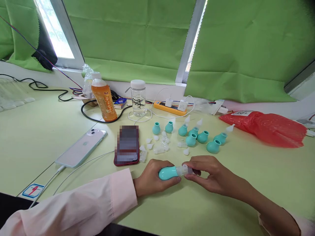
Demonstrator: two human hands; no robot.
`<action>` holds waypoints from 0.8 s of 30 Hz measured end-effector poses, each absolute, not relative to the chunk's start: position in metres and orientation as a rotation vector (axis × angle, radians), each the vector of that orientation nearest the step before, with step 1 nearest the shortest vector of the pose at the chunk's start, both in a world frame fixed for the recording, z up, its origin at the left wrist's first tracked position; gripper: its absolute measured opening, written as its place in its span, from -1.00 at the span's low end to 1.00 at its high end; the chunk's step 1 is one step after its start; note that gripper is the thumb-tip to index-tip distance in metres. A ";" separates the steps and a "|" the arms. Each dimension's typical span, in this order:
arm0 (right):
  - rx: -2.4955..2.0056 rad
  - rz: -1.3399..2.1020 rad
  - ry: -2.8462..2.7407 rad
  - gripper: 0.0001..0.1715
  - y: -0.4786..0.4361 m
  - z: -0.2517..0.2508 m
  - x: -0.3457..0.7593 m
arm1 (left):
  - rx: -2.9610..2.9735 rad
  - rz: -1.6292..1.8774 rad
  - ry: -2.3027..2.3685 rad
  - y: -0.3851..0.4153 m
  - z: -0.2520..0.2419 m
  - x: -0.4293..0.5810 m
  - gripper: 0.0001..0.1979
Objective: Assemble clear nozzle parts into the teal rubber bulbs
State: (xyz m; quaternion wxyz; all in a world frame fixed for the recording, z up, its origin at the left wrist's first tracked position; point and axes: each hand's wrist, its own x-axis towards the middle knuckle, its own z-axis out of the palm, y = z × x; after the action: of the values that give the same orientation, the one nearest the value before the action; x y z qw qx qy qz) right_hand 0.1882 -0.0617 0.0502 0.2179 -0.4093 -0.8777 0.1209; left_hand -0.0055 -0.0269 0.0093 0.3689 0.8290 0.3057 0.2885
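Near the table's front, my left hand is wrapped round a teal rubber bulb, which lies on its side. A clear plastic piece joins the bulb's right end. The fingertips of my right hand pinch the far end of that clear piece. Behind my hands stand several teal bulbs, some open at the top, others fitted with clear parts and pointed white tips. To their left lie loose clear tubes and small white tips.
Left of the parts are a phone in a red case and a pale phone with a cable. Behind stand an orange drink bottle, a clear bottle and a power strip. A red bag lies at the right.
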 end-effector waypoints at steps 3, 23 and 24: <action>-1.110 0.273 -2.530 -0.79 -0.063 0.052 0.188 | 2.202 0.722 0.773 -0.027 0.007 -0.005 -0.77; -1.407 1.714 -1.717 -0.71 -0.046 0.034 0.184 | 2.528 0.709 0.806 -0.029 -0.003 -0.002 -0.71; -1.405 1.749 -1.691 -0.73 -0.045 0.034 0.184 | 2.568 0.712 0.794 -0.029 -0.003 -0.002 -0.71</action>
State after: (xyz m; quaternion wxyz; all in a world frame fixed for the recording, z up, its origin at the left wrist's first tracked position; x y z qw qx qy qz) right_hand 0.1840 -0.0448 0.0340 0.1652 -0.4933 -0.5937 0.6140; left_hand -0.0024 -0.0291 -0.0027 0.1794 0.9085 0.2810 0.2520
